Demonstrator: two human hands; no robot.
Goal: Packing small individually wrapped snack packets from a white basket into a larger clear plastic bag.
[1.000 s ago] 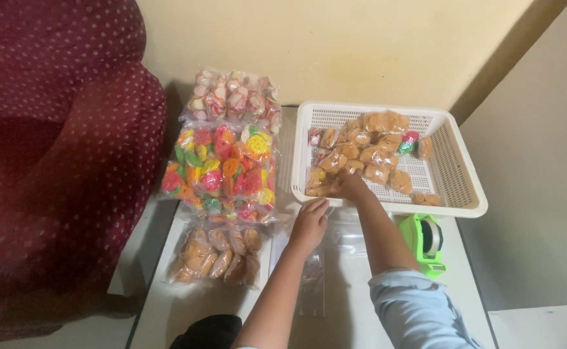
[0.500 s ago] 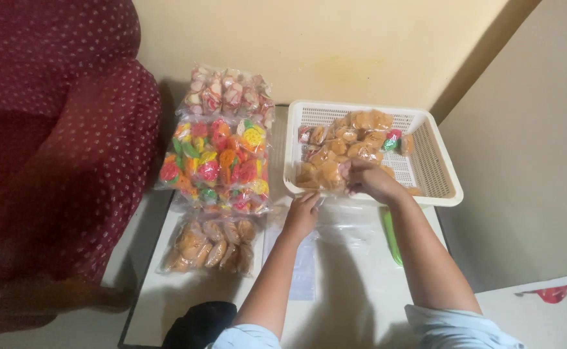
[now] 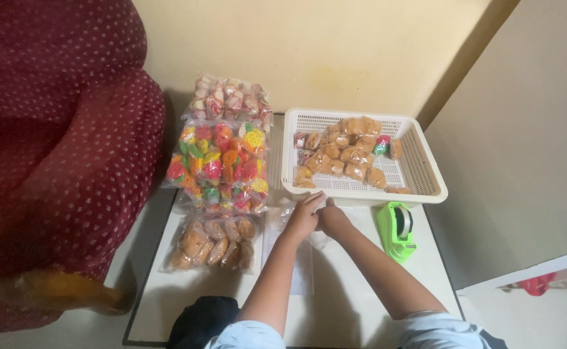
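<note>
- The left hand (image 3: pixel 303 218) and the right hand (image 3: pixel 332 220) meet just in front of the white basket (image 3: pixel 426 169), near the middle of the tabletop (image 3: pixel 348 304).
- Both press on a clear plastic bag (image 3: pixel 309 239) lying flat on the tabletop; the left grip looks released, fingers flat and pointing at the basket rim, while I cannot tell whether the right grip is clenched on the bag's mouth or only resting there.
- The basket sits at the far right corner, holding small packets of brown snacks (image 3: pixel 345 155).
- Along the left edge lie three larger packs: pink-and-white sweets (image 3: pixel 230 97), bright mixed-colour crackers (image 3: pixel 220 165) and brown biscuits (image 3: pixel 212 242).
- A green tape dispenser (image 3: pixel 395 227) stands just beside the right forearm.
- Risk, as I judge it: the thin film could slip or crumple under the fingers, and an elbow swing could knock the dispenser toward the right edge.
</note>
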